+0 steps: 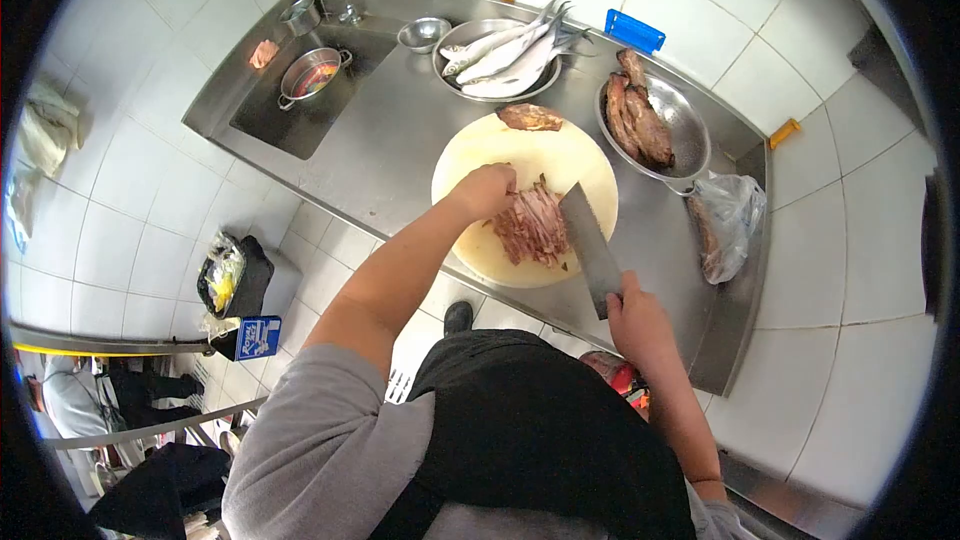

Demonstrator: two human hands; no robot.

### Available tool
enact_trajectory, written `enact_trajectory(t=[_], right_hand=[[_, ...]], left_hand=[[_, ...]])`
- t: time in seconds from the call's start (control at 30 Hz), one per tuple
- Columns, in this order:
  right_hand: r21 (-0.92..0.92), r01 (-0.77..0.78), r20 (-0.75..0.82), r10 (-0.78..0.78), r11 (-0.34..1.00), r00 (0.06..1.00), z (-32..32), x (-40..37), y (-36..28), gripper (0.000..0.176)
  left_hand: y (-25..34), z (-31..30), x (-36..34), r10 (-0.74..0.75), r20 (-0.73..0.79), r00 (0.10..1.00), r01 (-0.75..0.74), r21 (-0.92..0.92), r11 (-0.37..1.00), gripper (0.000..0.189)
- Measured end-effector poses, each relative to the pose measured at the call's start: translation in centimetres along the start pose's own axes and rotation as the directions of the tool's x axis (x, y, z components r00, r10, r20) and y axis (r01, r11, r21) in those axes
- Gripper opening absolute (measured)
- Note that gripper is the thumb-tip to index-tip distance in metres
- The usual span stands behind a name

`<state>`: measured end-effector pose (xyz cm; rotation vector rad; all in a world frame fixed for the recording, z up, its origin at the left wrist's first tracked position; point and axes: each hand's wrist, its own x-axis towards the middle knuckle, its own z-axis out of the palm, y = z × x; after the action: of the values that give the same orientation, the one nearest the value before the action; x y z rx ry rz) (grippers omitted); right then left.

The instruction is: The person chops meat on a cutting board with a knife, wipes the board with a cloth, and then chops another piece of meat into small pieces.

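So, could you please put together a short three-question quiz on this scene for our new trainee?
1. Multiple choice: What shape is the cutting board?
(a) square
(b) triangular
(c) round

2. True or false: The whole fish lie on the cutting board.

3. Fill in the blank: The broad-bladed knife is in the person's ____ hand.

Key
1. (c) round.
2. False; the whole fish lie in a metal bowl.
3. Right; the right hand grips the broad-bladed knife.
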<state>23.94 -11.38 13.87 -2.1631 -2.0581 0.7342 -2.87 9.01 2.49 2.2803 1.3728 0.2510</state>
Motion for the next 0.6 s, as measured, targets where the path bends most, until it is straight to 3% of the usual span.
enact_trajectory(t=[0.13,0.2,0.23,0.3,0.37,0.4,0.43,0.53,0.57,0.6], right_hand=[[0.034,-0.019,0.055,0.017,0.999,0.998,0.3,-0.3,-0.4,0.027],[0.062,-0.017,0.077,0.012,0.998,0.997,0.6,-0.2,-0.6,0.028],[0.057,0.004,0.081,-0.009,0.998,0.997,0.8,-0.1,-0.6,0.027],[0.052,0.029,0.086,-0.033,0.998,0.996,1.3,0.2,-0.8,0.027],[0.061,0.067,0.094,-0.073,0.996,0.993,1.8,0.7,-1.1,0.026],[0.062,0.072,0.099,-0.077,0.996,0.992,2.1,0.9,-1.4,0.026],[0.062,0.122,0.097,-0.128,0.991,0.987,2.4,1.2,-1.6,0.026],[0.066,0.198,0.127,-0.205,0.978,0.97,2.7,1.6,-3.1,0.025],[0.069,0.231,0.151,-0.24,0.97,0.959,2.8,1.8,-3.7,0.026],[0.068,0.237,0.159,-0.245,0.969,0.956,3.0,2.0,-4.3,0.026]], left_hand=[[0.1,-2.8,-1.3,-0.028,-0.002,1.0,0.027,-0.174,0.984,0.018],[-0.3,-3.6,-2.6,-0.096,-0.106,0.99,0.051,-0.365,0.93,0.019],[-0.4,-3.6,-3.6,-0.096,-0.103,0.99,0.052,-0.365,0.93,0.019],[-0.4,-3.0,-6.2,0.223,-0.035,0.974,-0.225,-0.169,0.96,0.018],[-0.9,-0.4,-8.4,0.349,0.075,0.934,-0.352,0.026,0.936,0.019],[-0.4,0.3,-9.6,0.376,0.034,0.926,-0.377,0.02,0.926,0.022],[-0.2,0.5,-10.3,0.372,0.033,0.928,-0.372,0.02,0.928,0.022],[0.0,0.7,-11.6,0.144,-0.359,0.922,-0.203,-0.131,0.97,0.02],[0.0,1.0,-11.8,0.135,-0.36,0.923,-0.195,-0.135,0.972,0.02],[0.3,1.2,-12.1,0.014,-0.362,0.932,-0.083,-0.177,0.981,0.017]])
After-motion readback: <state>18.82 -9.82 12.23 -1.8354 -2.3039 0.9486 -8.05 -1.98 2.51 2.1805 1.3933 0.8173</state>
